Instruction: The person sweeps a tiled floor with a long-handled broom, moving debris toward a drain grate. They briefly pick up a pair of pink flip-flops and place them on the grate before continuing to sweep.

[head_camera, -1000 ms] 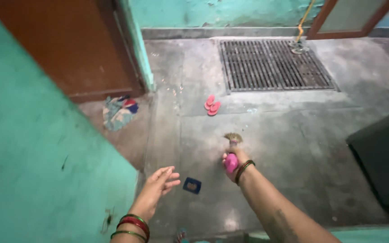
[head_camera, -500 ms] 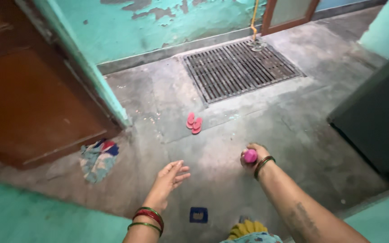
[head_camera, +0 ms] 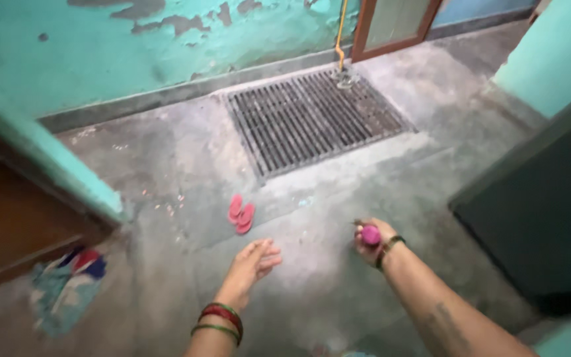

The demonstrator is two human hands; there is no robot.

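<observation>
1. We grip a pink handle (head_camera: 370,235) in our right hand (head_camera: 373,239), fingers wrapped tight around it, at about 4 o'clock from the small pink sandals (head_camera: 241,213).
2. Our left hand (head_camera: 252,263) hangs open at 6 o'clock from the sandals, fingers spread, holding nothing.
3. We judge the work barely begun: specks still dot the concrete floor (head_camera: 166,172) near the metal grate (head_camera: 312,119), and the crumpled cloth (head_camera: 64,287) lies by the door.
4. Whatever the handle carries is hidden behind our fist; we cannot tell what tool it is.
</observation>
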